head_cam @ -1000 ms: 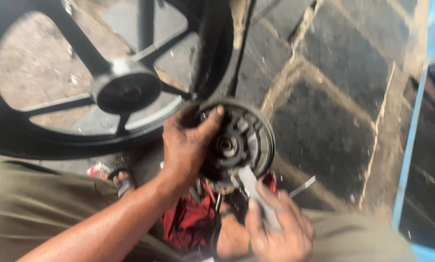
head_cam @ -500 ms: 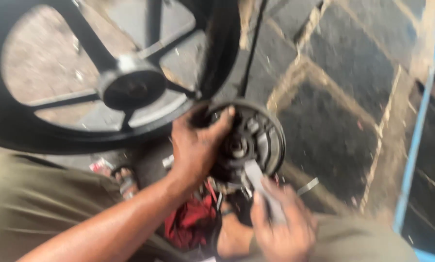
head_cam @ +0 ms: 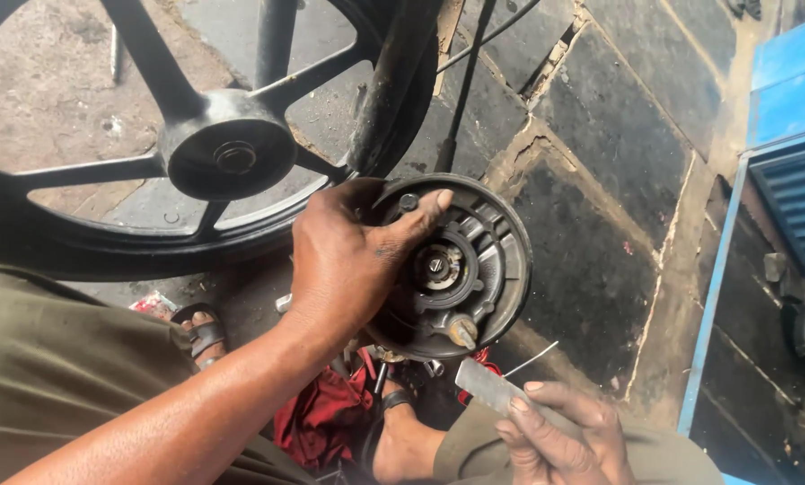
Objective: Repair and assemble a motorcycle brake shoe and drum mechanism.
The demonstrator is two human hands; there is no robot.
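My left hand (head_cam: 353,260) grips a round grey brake drum plate (head_cam: 470,269) by its left rim, thumb laid across the top edge, holding it face up above the floor. A hub and a brass-coloured pin show at the plate's centre and lower edge. My right hand (head_cam: 555,436) is low at the bottom of the view, closed on a flat grey metal file (head_cam: 492,388) whose tip points up-left, a little below the plate and apart from it.
A black spoked motorcycle wheel (head_cam: 227,157) stands at the upper left. A red rag (head_cam: 326,418) lies by my sandalled feet. Dark stone paving (head_cam: 600,180) covers the floor; a blue metal shutter frame (head_cam: 779,144) runs along the right.
The right hand with the file has dropped away from the plate's lower edge, down and to the right. The left hand still holds the plate; the view has steadied.
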